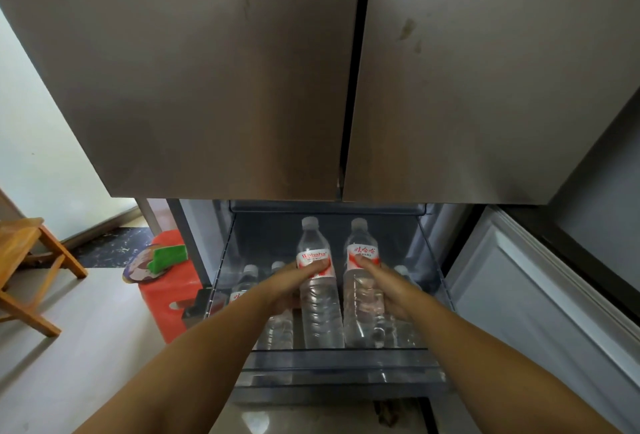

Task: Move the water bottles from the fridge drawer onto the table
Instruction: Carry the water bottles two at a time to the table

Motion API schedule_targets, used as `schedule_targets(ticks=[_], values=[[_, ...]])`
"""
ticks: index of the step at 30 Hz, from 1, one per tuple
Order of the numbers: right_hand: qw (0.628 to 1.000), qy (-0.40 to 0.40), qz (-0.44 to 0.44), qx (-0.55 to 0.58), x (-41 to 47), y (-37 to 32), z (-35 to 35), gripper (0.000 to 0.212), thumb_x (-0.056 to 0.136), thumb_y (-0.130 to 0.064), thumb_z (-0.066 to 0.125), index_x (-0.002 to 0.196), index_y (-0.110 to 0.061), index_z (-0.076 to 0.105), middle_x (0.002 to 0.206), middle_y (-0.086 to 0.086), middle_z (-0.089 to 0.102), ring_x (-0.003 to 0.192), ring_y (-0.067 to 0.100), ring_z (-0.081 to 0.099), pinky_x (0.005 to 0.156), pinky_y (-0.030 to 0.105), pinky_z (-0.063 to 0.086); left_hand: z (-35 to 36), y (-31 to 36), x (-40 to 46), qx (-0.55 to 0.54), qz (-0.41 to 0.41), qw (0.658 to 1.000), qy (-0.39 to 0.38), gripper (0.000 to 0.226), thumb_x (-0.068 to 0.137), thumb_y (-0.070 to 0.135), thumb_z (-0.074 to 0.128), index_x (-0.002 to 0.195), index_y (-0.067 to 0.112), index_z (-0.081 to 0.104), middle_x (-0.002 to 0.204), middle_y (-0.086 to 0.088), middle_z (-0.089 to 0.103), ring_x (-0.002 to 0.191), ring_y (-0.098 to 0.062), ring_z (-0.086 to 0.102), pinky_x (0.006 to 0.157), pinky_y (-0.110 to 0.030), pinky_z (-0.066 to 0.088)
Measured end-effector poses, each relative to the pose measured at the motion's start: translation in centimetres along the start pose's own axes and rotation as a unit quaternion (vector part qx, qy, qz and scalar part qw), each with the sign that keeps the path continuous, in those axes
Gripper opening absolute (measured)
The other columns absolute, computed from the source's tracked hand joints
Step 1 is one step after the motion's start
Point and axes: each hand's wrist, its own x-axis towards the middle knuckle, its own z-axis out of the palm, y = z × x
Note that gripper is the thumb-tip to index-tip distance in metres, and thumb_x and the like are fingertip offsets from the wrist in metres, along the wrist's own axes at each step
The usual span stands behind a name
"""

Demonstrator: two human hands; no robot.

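Both hands gripped bottles at lower centre: the left hand (294, 286) wrapped the left water bottle (317, 291), the right hand (388, 290) the right water bottle (362, 290), both upright over the open fridge drawer (332, 361). This looked like the lift-out step; next came carrying them to the bench, unseen here. More bottles (277, 316) remained in the drawer.
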Motion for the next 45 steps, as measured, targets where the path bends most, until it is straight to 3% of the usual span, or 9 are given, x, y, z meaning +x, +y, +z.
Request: schedule_targets(ticks=[6, 11, 16, 21, 25, 29, 31, 36, 45], values=[[0.99, 0.022, 0.053, 0.126, -1.4, -1.8, -1.0, 0.075, 0.072, -0.056, 0.075, 0.122, -0.004, 0.057, 0.083, 0.016, 0.072, 0.072, 0.03, 0.071, 0.071, 0.041, 0.057, 2.3, 2.0, -0.6, -0.18, -0.054, 0.982, -0.024, 0.047, 0.086, 0.044, 0.061, 0.112, 0.005, 0.053, 0.097, -0.019, 0.063, 0.084, -0.03, 0.063, 0.071, -0.042, 0.052], [0.993, 0.003, 0.044, 0.11, -3.8, -3.3, -1.0, 0.074, 0.07, -0.058, 0.074, 0.121, -0.006, 0.06, 0.089, 0.016, 0.072, 0.081, 0.03, 0.07, 0.085, 0.045, 0.054, 3.5, 2.9, -2.0, -0.2, -0.055, 0.976, -0.063, 0.049, 0.085, 0.049, 0.062, 0.11, 0.006, 0.057, 0.085, -0.019, 0.069, 0.079, -0.029, 0.065, 0.07, -0.041, 0.052], [0.996, 0.042, 0.003, 0.081, -8.4, -3.5, 0.0, 0.084, 0.055, -0.057, 0.081, 0.118, -0.005, 0.062, 0.1, 0.017, 0.069, 0.092, 0.032, 0.065, 0.103, 0.049, 0.045, 3.0, 3.1, -4.6, -0.106, -0.024, 0.99, -0.089, 0.049, 0.085, 0.051, 0.06, 0.106, 0.006, 0.06, 0.073, -0.013, 0.07, 0.071, -0.025, 0.066, 0.069, -0.037, 0.053], [0.991, 0.103, -0.047, 0.075, -14.8, -1.0, 1.9, 0.053, 0.083, -0.054, 0.064, 0.107, -0.006, 0.064, 0.083, 0.011, 0.072, 0.072, 0.025, 0.069, 0.07, 0.035, 0.058, 2.7, 2.0, -8.9, -0.053, 0.012, 0.99, -0.129, 0.048, 0.084, 0.043, 0.065, 0.117, 0.009, 0.056, 0.077, -0.011, 0.073, 0.064, -0.023, 0.071, 0.059, -0.034, 0.057], [0.969, 0.22, -0.111, -0.003, -18.3, 1.8, 2.8, 0.058, 0.079, -0.055, 0.068, 0.12, -0.014, 0.059, 0.099, 0.012, 0.072, 0.09, 0.032, 0.07, 0.088, 0.05, 0.055, 3.6, 0.3, -11.4, 0.03, 0.097, 0.987, -0.127, 0.042, 0.086, 0.036, 0.067, 0.119, 0.013, 0.055, 0.101, -0.015, 0.069, 0.083, -0.029, 0.069, 0.078, -0.045, 0.058], [0.937, 0.312, -0.151, -0.049, -21.5, 4.8, 3.3, 0.045, 0.087, -0.039, 0.066, 0.124, -0.017, 0.056, 0.111, 0.01, 0.068, 0.088, 0.023, 0.068, 0.076, 0.034, 0.055, 5.1, -1.9, -12.9, 0.114, 0.162, 0.972, -0.13, 0.034, 0.087, 0.029, 0.067, 0.116, 0.015, 0.055, 0.1, -0.006, 0.069, 0.085, -0.021, 0.068, 0.072, -0.036, 0.058], [0.92, 0.355, -0.156, -0.058, -23.1, 6.6, 3.0, 0.05, 0.084, -0.041, 0.069, 0.126, -0.019, 0.053, 0.115, 0.007, 0.067, 0.094, 0.022, 0.067, 0.083, 0.037, 0.055, 6.0, -3.0, -13.3, 0.16, 0.188, 0.959, -0.139, 0.046, 0.083, 0.034, 0.07, 0.122, 0.017, 0.054, 0.102, -0.004, 0.07, 0.085, -0.017, 0.07, 0.067, -0.029, 0.057], [0.898, 0.409, -0.141, -0.08, -26.8, 10.5, 2.3, 0.057, 0.078, -0.051, 0.07, 0.126, -0.028, 0.05, 0.114, -0.002, 0.065, 0.098, 0.018, 0.065, 0.077, 0.033, 0.053, 8.4, -6.3, -13.7, 0.306, 0.216, 0.921, -0.103, 0.078, 0.076, 0.041, 0.075, 0.139, 0.014, 0.037, 0.126, -0.005, 0.058, 0.114, -0.024, 0.059, 0.099, -0.037, 0.048], [0.856, 0.508, -0.074, -0.056, -34.8, 17.8, -1.0, 0.056, 0.075, -0.056, 0.07, 0.123, -0.038, 0.046, 0.11, -0.003, 0.066, 0.097, 0.024, 0.066, 0.092, 0.047, 0.052, 15.7, -10.6, -15.2, 0.367, 0.222, 0.885, -0.181, 0.06, 0.081, 0.027, 0.074, 0.13, 0.012, 0.042, 0.115, 0.0, 0.058, 0.11, -0.018, 0.058, 0.092, -0.028, 0.046]])
